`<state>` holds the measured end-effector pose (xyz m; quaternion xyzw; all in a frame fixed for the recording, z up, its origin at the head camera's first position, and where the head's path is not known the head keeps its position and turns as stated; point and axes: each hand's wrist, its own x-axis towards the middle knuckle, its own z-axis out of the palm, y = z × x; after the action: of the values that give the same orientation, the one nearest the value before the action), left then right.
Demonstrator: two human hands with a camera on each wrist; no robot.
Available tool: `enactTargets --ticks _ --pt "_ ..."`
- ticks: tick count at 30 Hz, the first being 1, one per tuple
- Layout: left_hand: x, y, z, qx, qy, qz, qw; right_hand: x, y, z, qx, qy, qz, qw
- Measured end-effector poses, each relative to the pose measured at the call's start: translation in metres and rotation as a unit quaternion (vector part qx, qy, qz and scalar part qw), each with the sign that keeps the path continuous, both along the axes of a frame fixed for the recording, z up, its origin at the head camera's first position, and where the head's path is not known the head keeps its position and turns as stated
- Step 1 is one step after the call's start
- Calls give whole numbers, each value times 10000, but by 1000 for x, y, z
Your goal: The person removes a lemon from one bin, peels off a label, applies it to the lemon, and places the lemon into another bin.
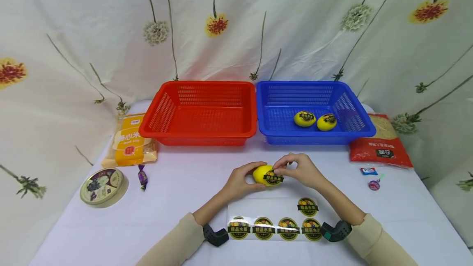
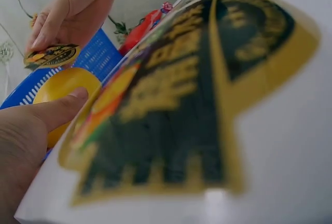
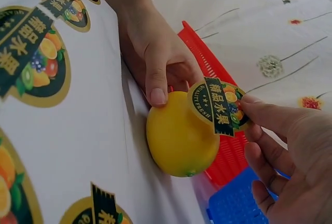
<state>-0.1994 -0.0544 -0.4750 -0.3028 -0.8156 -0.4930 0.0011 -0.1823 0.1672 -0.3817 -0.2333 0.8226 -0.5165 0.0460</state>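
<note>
My left hand (image 1: 239, 182) grips a yellow lemon (image 3: 181, 136) from its left side, thumb and fingers curled round it, just above the table. Between thumb and finger, my right hand (image 1: 300, 170) pinches the edge of a black and gold fruit sticker (image 3: 220, 105). That sticker lies over the lemon's side in the right wrist view; how much of it touches the skin I cannot tell. Below the hands lies a white sticker sheet (image 1: 258, 208) bearing several more of these round labels, large and blurred in the left wrist view.
Behind the hands stand a red basket (image 1: 199, 141) and a blue basket (image 1: 314, 138); the blue one holds two labelled lemons (image 1: 304, 118). At left are a yellow food bag (image 1: 129, 143), a round tin (image 1: 103, 186) and a purple candy (image 1: 142, 177). A red bag (image 1: 380, 147) and small sweets (image 1: 374, 184) lie right.
</note>
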Motion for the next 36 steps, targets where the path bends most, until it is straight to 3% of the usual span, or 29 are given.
enactTargets --ticks 7,12,15,23,29,31,36 --pt "0 2 1 -41 57 -29 10000 -3 -7 -3 64 119 -57 9999" --pt "0 1 0 -120 102 -9 9999 -14 -5 -29 142 306 -236 9991" --pt "0 2 -1 -79 155 -35 9998 -17 -3 -44 239 743 -369 9963" --pt "0 3 -1 -7 65 -32 10000 -10 -9 -59 332 2428 -645 9674" --pt "1 1 0 44 198 -1 9998 -6 -13 -68 578 3113 -840 9448" --pt "1 0 0 48 230 7 9997 -3 -12 -69 571 3152 -843 9436" --pt "1 -2 0 4 263 62 9996 2 -10 -72 226 2923 -573 9544"
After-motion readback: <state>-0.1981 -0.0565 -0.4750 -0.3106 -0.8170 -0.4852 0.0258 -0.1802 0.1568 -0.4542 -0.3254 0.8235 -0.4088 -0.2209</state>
